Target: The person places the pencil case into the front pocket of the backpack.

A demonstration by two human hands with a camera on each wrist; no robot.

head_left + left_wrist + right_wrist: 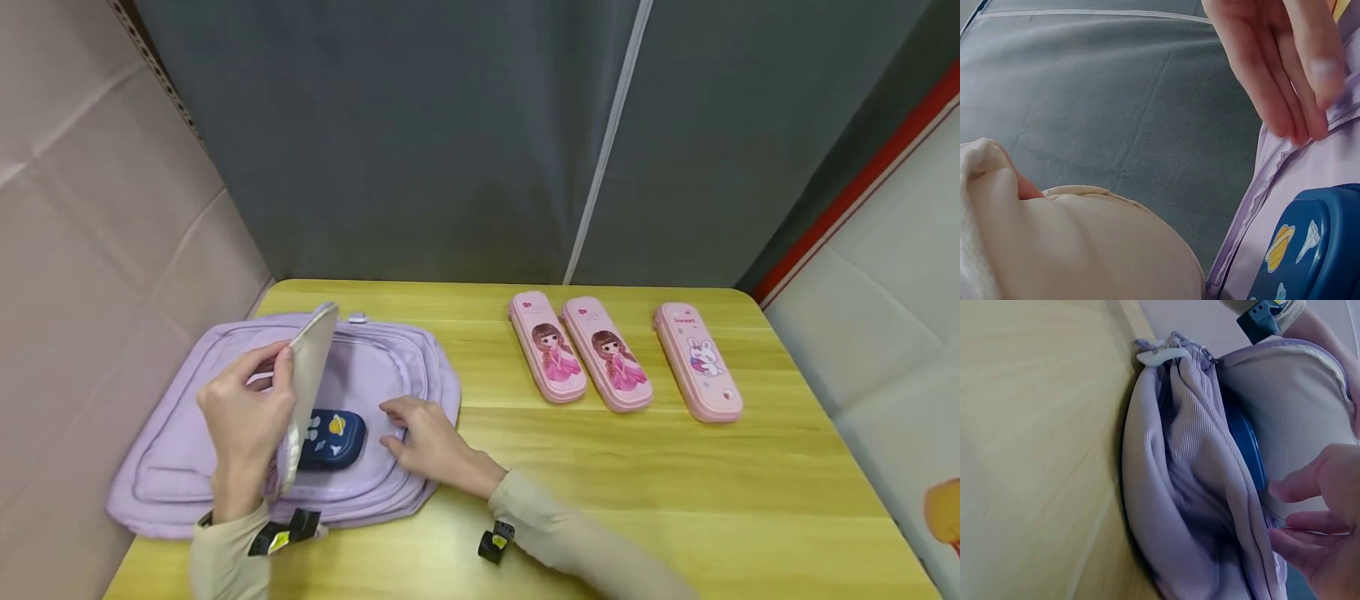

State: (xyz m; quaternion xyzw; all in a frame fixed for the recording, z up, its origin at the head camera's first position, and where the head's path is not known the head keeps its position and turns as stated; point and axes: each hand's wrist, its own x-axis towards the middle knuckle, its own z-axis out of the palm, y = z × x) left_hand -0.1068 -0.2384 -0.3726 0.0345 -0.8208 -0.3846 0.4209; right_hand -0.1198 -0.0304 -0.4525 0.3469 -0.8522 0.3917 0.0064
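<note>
A lilac backpack (176, 454) lies flat at the table's left, its front pocket unzipped. My left hand (249, 412) pinches the edge of the pocket's flap (311, 362) and holds it upright, pale lining showing. Inside the pocket rests a navy pencil case (335, 440) with raised space pictures, among them a yellow ringed planet; the flap hides its left end. Just right of that case, my right hand (429, 442) hovers over the pocket's edge, fingers loosely bent and holding nothing. In the right wrist view the thumb (1300, 481) stands apart from the other fingers.
On the table (570, 475) to the right lie two pink pencil cases with a doll-like girl, one left (547, 346) and one right (607, 354). Farther right is a pink rabbit pencil case (697, 362). A grey curtain (420, 142) hangs behind the table.
</note>
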